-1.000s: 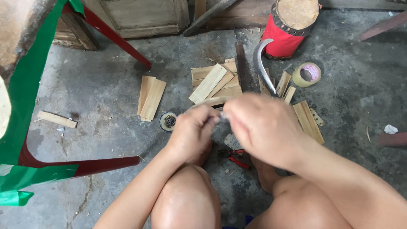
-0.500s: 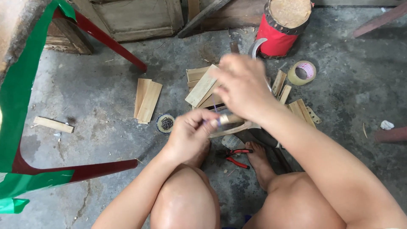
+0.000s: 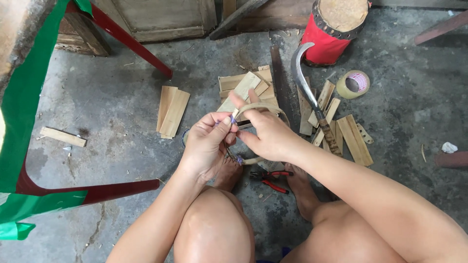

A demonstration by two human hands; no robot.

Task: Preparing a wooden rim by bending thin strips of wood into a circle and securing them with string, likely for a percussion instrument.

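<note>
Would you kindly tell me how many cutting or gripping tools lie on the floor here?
3: a saw blade beside the wooden slats, a curved knife right of it, and red-handled pliers between the feet. Others may be hidden under the hands.

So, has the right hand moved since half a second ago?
Yes. The right hand has come down from the wood pieces, away from the red drum, toward the red pliers.

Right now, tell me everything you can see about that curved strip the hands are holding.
The curved strip is thin, pale tan and looks like split bamboo or cane, bent into a loop. Both hands hold it above the concrete floor: the left hand pinches one end where a bit of purple shows, and the right hand grips across it. Its lower curve emerges below the right hand.
</note>
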